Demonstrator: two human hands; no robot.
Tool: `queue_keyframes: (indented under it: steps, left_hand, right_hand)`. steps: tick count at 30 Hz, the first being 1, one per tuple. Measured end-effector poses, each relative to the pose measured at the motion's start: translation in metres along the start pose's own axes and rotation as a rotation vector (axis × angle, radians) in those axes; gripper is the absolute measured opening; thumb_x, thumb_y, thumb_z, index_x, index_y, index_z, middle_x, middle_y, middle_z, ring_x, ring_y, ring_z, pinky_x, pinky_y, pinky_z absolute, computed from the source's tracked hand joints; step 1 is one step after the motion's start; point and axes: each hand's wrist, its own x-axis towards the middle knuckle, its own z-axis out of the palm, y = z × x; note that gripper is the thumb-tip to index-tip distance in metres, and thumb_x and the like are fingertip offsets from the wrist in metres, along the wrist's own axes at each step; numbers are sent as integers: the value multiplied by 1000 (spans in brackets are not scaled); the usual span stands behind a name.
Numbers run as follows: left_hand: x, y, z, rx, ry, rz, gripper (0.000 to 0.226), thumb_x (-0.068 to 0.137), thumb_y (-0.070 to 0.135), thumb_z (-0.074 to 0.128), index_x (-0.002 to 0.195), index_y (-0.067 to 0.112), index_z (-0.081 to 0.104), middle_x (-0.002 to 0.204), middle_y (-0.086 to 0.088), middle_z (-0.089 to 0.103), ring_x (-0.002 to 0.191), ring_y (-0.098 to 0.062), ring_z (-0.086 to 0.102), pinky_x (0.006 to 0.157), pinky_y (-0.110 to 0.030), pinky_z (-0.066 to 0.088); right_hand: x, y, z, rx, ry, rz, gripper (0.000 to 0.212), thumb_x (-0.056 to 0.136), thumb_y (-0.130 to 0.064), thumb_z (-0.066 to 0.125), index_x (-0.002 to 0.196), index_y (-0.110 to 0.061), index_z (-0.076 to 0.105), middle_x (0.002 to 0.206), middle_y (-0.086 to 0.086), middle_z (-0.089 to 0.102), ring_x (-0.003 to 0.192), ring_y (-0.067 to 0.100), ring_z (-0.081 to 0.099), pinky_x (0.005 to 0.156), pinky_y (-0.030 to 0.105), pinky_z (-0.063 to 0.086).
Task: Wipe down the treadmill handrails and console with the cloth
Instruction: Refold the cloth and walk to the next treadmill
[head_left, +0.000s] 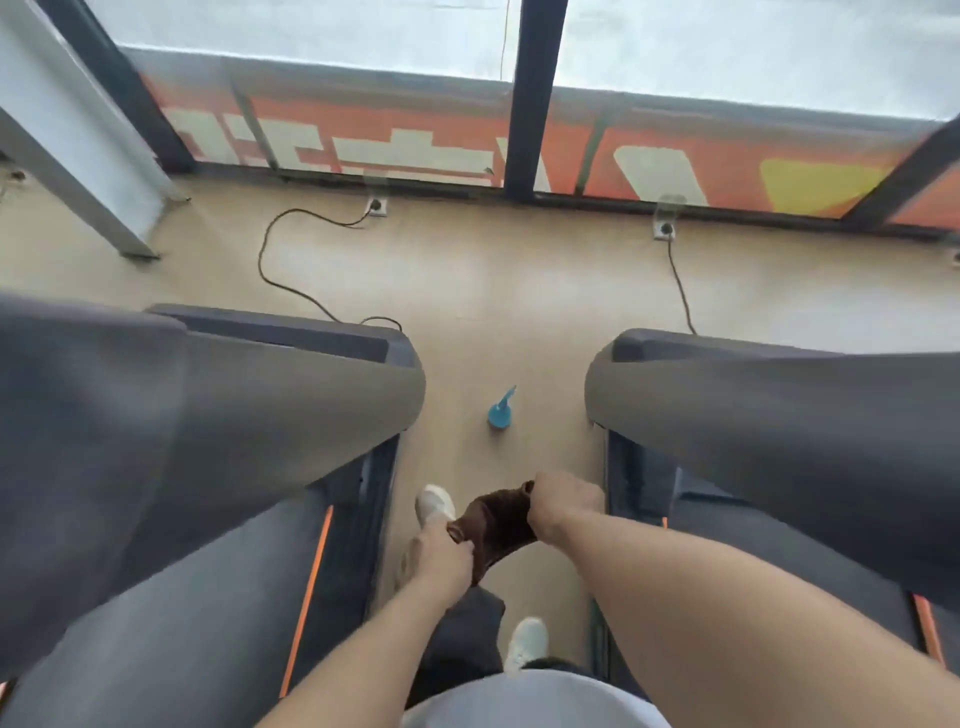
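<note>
You are standing in the aisle between two treadmills, looking down over a tan wood-look floor (493, 270) that is running up to a glass window wall (727, 47) with an orange and cream banner (675, 156) showing along its base. The left treadmill (182, 441) is filling the left half of the view with its broad grey console and arm, and the right treadmill (779, 415) is doing the same on the other side; both are showing orange trim along their decks and are blurred near the edges. A black power cord (270, 260) is looping from a floor socket (376, 207) toward the left machine, and a second cord (680, 286) is running from another socket (665, 228) to the right one. You are holding the brown cloth (493, 522) low in the aisle, stretched between your two hands and apart from both machines. Your right hand (563, 501) is gripping its upper end with fingers curled tightly around the fabric, and your left hand (441, 553) is pinching the lower corner, fingers bunched together on it. Your white shoes (435, 501) are showing beneath the cloth. A small blue spray bottle (500, 410) is standing on the floor just ahead, between the two machines.
</note>
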Motion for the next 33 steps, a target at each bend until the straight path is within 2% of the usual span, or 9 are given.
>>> queue_keyframes:
  steps: [4, 7, 11, 13, 15, 20, 23, 27, 33]
  left_hand:
    - [94, 83, -8, 185, -24, -39, 41, 100, 28, 52, 139, 19, 52, 128, -9, 62, 117, -29, 60, 87, -38, 49]
    - [161, 131, -11, 295, -70, -46, 35, 101, 25, 49, 135, 18, 52, 117, -6, 63, 93, -20, 55, 62, -30, 42]
    - [249, 178, -8, 365, -137, 1, 18, 97, 26, 52, 114, 21, 58, 118, -6, 65, 106, -26, 62, 86, -37, 51]
    - [301, 193, -3, 283, -151, -18, 5, 93, 25, 56, 98, 24, 56, 112, -7, 67, 103, -31, 63, 81, -34, 48]
    - [363, 206, 4, 203, -149, -27, 7, 90, 26, 61, 96, 25, 56, 108, -7, 69, 99, -32, 62, 78, -32, 46]
    - [508, 211, 42, 22, -47, -44, 10, 93, 20, 65, 101, 23, 61, 101, -3, 68, 94, -25, 61, 75, -29, 39]
    - [569, 193, 74, 29, -44, -11, 11, 94, 18, 64, 105, 21, 61, 101, -2, 68, 95, -25, 61, 75, -30, 40]
    - [620, 171, 115, 53, -75, -12, 10, 94, 19, 64, 103, 24, 62, 103, -2, 71, 99, -28, 64, 84, -35, 50]
    - [648, 155, 151, 21, -71, -22, 13, 94, 17, 65, 104, 24, 62, 101, 0, 67, 104, -28, 64, 88, -33, 48]
  right_hand:
    - [84, -6, -60, 74, -43, 115, 18, 95, -19, 61, 112, -16, 68, 107, 2, 69, 101, 25, 68, 76, 32, 49]
    - [147, -6, -82, 187, -42, 170, 14, 94, -25, 65, 106, -18, 62, 98, 1, 65, 90, 24, 64, 74, 34, 49]
    - [229, -4, -93, 294, -65, 236, 19, 95, -34, 64, 103, -24, 50, 99, 0, 61, 88, 25, 58, 75, 34, 46]
    - [274, -3, -89, 391, -76, 288, 19, 95, -35, 62, 107, -25, 52, 99, 0, 60, 89, 25, 57, 75, 32, 43]
    - [326, -3, -74, 521, -102, 330, 22, 94, -37, 63, 112, -28, 55, 103, 1, 64, 91, 27, 58, 78, 33, 43]
    - [461, -1, -21, 796, -111, 438, 15, 93, -30, 68, 101, -21, 60, 106, 8, 71, 86, 27, 55, 76, 31, 41]
    - [525, 1, 14, 845, -117, 471, 16, 93, -29, 69, 105, -19, 63, 105, 8, 71, 96, 30, 62, 79, 31, 42]
    - [574, 8, 60, 845, -132, 532, 24, 93, -26, 70, 114, -15, 67, 111, 10, 72, 107, 33, 65, 88, 34, 48]
    - [595, 24, 96, 789, -91, 603, 26, 96, -26, 66, 117, -10, 63, 119, 15, 69, 114, 38, 62, 97, 39, 48]
